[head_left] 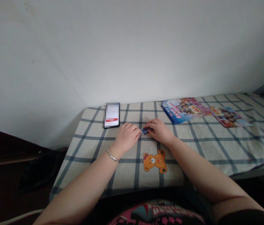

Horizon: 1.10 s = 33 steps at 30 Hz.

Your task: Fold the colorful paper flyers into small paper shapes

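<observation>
Both my hands rest on a checked cloth [192, 150] that covers a table or bed. Between them lies a small blue folded paper piece [145, 131]. My left hand [127, 136], with a silver bangle at the wrist, has its fingers curled and pinches the piece's left end. My right hand [160, 130] is curled too and pinches the right end. Most of the piece is hidden under the fingers.
A black phone [112, 115] lies face up at the back left, close to the white wall. A stack of colourful leaflets [183, 110] and one single leaflet [230, 116] lie at the back right. A bear print [155, 161] marks the cloth near me.
</observation>
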Available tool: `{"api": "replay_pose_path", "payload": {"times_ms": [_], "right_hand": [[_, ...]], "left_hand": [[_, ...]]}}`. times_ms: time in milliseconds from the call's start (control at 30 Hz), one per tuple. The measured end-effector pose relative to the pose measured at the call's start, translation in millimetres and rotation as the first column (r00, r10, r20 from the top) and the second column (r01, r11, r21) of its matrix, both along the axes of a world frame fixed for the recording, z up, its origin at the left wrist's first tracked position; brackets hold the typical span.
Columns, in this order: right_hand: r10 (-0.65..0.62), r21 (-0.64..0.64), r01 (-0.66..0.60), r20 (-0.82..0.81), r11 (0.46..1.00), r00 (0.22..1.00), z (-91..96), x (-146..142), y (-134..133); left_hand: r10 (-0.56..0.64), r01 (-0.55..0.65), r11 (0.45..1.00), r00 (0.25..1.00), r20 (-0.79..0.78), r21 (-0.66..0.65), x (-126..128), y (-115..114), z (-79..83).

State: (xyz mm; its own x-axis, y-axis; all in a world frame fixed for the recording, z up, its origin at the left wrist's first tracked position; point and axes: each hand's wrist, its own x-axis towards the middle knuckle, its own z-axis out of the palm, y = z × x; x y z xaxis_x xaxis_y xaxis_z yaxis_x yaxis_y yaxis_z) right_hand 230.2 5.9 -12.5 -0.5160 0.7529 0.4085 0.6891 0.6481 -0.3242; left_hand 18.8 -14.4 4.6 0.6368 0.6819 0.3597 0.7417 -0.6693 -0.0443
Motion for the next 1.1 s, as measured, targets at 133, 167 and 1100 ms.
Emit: {"api": "replay_pose_path", "payload": {"times_ms": [133,167,1100], "right_hand": [[0.028,-0.02,-0.029,-0.021,0.999,0.999,3.7,-3,-3],[0.038,-0.025,-0.039,-0.031,0.999,0.999,3.8,-4,-3],[-0.07,-0.033,0.071,0.024,0.997,0.997,-2.3,-13,-2]], "left_hand": [[0.06,-0.059,0.998,0.997,0.038,-0.019,2,-1,-1.0],[0.07,-0.069,0.997,0.996,0.049,-0.025,2,-1,-1.8],[0.161,-0.146,0.981,0.981,0.111,-0.131,7,6,-4.5]]}}
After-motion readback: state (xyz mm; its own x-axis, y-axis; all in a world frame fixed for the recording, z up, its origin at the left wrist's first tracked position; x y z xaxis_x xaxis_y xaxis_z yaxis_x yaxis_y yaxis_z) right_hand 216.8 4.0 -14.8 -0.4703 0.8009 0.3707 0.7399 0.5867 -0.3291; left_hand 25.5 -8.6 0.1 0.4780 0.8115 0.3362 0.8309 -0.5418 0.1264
